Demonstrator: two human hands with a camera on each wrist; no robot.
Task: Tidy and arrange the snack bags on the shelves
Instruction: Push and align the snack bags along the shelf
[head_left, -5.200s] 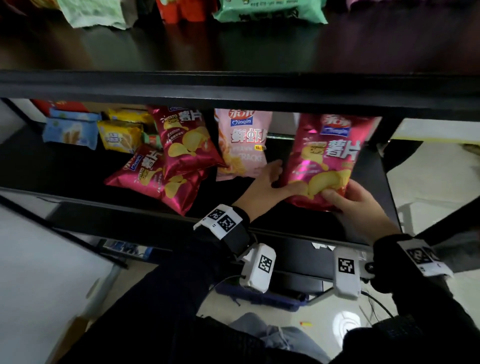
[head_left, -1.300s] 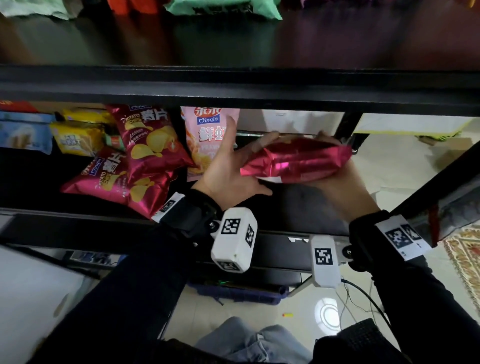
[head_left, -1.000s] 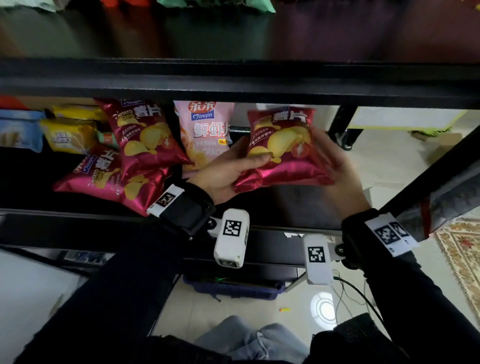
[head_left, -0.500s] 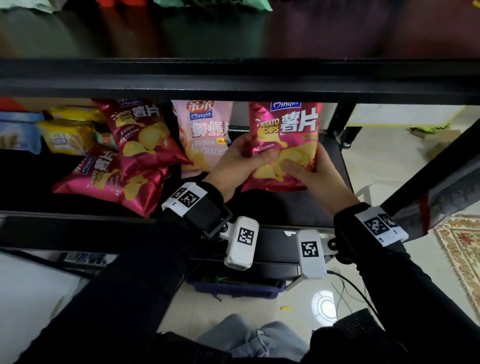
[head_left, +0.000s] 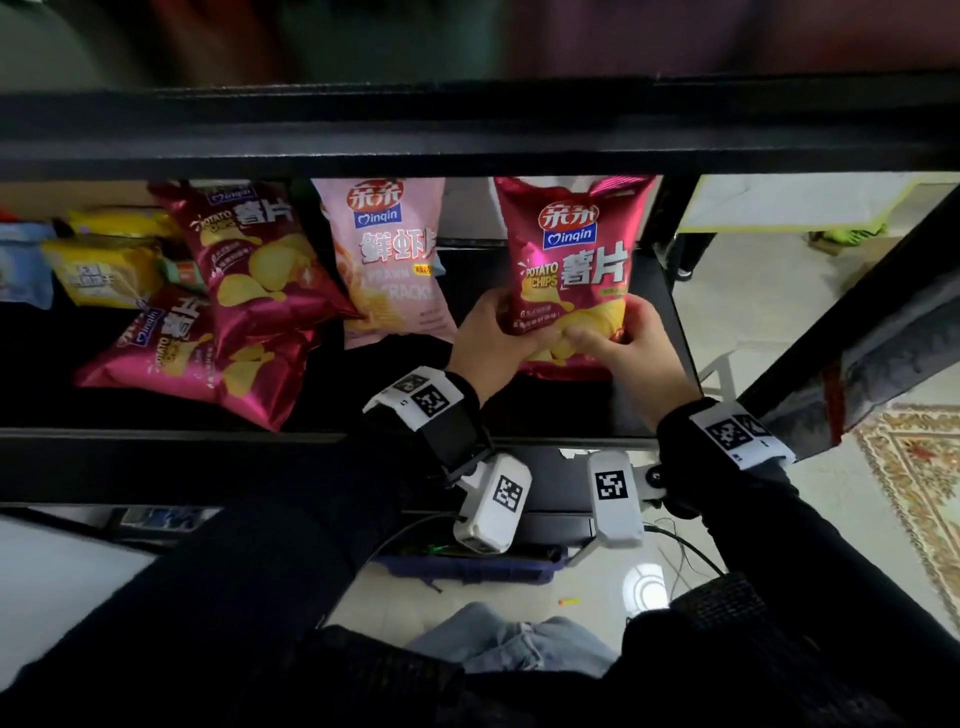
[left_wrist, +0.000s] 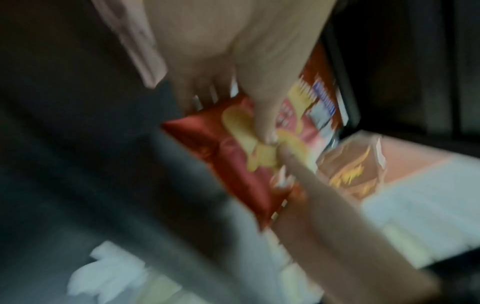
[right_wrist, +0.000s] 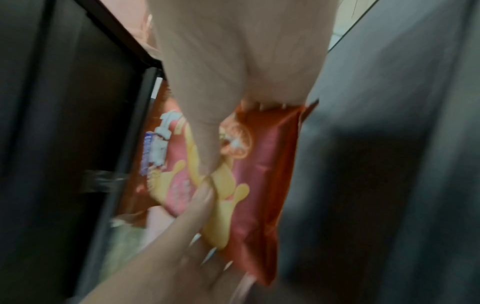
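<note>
A red potato chip bag (head_left: 576, 260) stands upright, front facing me, at the right end of the black lower shelf (head_left: 550, 410). My left hand (head_left: 498, 338) grips its lower left side and my right hand (head_left: 618, 338) grips its lower right, thumbs meeting on the front. The blurred left wrist view shows the same red bag (left_wrist: 233, 156) under my left hand (left_wrist: 259, 115). In the right wrist view the red bag (right_wrist: 259, 174) sits under my right hand (right_wrist: 205, 144).
A pink prawn cracker bag (head_left: 395, 260) stands left of the held bag. Two more red chip bags (head_left: 249, 270) (head_left: 197, 358) lie tilted further left, with yellow packs (head_left: 104, 270) behind. The upper shelf edge (head_left: 467, 140) overhangs. A shelf post (head_left: 670, 228) stands at right.
The red bag was turned from lying flat to upright with its front toward me, then raised and set back deeper on the shelf. Both hands kept hold of its lower part.
</note>
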